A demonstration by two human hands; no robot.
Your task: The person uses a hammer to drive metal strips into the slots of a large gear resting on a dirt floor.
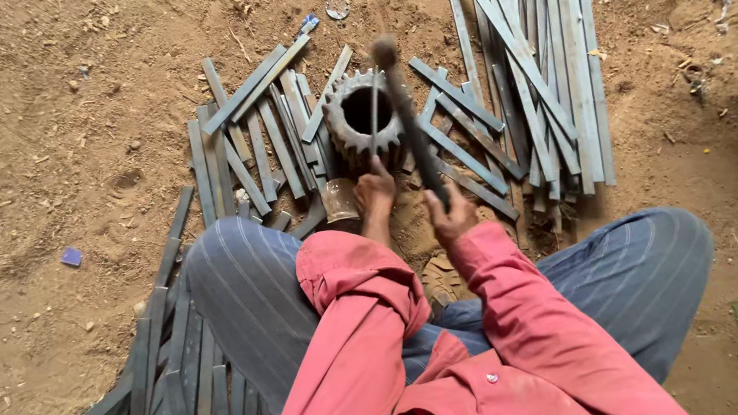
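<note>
A thin metal strip [374,113] stands across a toothed gear [362,120] on the dirt floor [33,142], pinched by the left hand [375,189]. Just right, the right hand [452,217] is closed around a hammer [408,122] handle, raised over the gear.

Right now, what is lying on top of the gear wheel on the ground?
A thin metal strip rests across the gear wheel, held by the left hand. The right hand holds a hammer above it. The hammer covers the wheel's right rim.

Red long-sleeve shirt [477,388] w/ buttons, cuffs; blue-grey pinstriped trousers [250,295].
</note>
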